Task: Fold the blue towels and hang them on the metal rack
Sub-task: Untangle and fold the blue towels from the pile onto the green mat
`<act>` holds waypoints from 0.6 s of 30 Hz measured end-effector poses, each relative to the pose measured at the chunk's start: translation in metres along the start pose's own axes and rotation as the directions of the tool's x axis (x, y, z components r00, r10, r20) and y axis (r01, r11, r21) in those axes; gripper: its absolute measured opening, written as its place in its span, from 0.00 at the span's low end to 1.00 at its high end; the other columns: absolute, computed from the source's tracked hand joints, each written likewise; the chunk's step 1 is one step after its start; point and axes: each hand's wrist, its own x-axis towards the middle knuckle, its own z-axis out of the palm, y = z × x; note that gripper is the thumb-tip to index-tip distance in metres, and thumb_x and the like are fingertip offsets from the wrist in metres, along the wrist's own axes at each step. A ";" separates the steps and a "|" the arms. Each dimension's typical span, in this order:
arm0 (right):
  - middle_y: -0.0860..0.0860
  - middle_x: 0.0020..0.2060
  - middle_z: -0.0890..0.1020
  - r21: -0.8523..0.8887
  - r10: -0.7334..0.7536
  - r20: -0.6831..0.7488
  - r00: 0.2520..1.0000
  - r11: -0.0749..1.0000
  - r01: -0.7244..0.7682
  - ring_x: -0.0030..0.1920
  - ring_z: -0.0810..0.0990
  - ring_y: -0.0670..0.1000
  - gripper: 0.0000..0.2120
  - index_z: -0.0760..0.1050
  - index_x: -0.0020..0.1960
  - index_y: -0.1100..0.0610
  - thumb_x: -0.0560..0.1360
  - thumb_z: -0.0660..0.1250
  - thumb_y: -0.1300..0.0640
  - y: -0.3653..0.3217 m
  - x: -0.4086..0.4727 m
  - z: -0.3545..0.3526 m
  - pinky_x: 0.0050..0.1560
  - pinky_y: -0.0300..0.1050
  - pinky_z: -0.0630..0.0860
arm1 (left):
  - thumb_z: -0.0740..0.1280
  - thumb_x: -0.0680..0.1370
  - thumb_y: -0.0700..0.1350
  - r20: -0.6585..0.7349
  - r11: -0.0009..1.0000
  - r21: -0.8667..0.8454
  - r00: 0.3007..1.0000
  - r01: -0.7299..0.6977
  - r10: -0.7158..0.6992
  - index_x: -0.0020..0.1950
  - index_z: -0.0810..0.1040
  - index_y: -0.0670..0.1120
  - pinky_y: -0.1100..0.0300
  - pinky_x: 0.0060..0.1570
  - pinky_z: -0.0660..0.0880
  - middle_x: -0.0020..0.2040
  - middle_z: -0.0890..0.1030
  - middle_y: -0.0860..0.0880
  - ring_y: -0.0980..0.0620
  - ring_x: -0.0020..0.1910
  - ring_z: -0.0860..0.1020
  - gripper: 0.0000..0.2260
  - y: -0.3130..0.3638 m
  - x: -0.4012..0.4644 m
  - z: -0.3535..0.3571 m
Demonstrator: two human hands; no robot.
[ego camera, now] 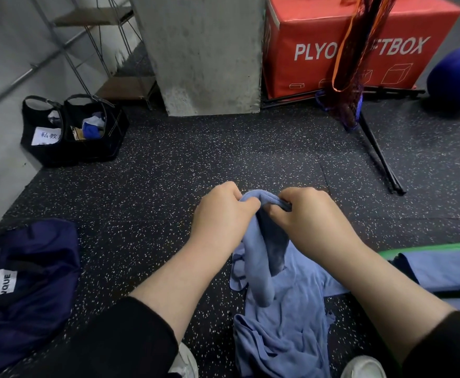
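1. My left hand (pixel 224 207) and right hand (pixel 303 211) are up close together, both pinching the top edge of one blue towel (pixel 261 257), fingers curled over the cloth with a short hump of fabric arching between them.
2. I hold it high like this so the rest hangs down freely; I reckon that lets the weight pull the bunched folds straight before I make a fold.
3. The lower end is twisted and trails onto a heap of blue towels (pixel 280 331) on the speckled floor (pixel 169 173) between my shoes, so nothing is folded yet by the look of it.
4. More blue cloth lies flat on a green-edged mat (pixel 436 248) at my right, near to hand, probably the next pieces.
5. A wire shelf frame (pixel 87 47) stands far left against the wall; whether that is the rack, I can't tell.
6. Next job, I judge: slide my hands apart along the edge to find the corners.
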 end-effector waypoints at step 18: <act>0.66 0.50 0.84 0.746 0.170 0.243 0.955 0.597 -0.296 0.54 0.82 0.68 0.28 0.81 0.51 0.64 0.73 0.66 0.38 0.009 0.012 -0.002 0.60 0.70 0.76 | 0.66 0.77 0.42 0.066 0.884 -0.356 0.935 -0.304 0.348 0.55 0.88 0.46 0.67 0.54 0.75 0.54 0.84 0.58 0.60 0.49 0.80 0.11 0.011 -0.019 0.010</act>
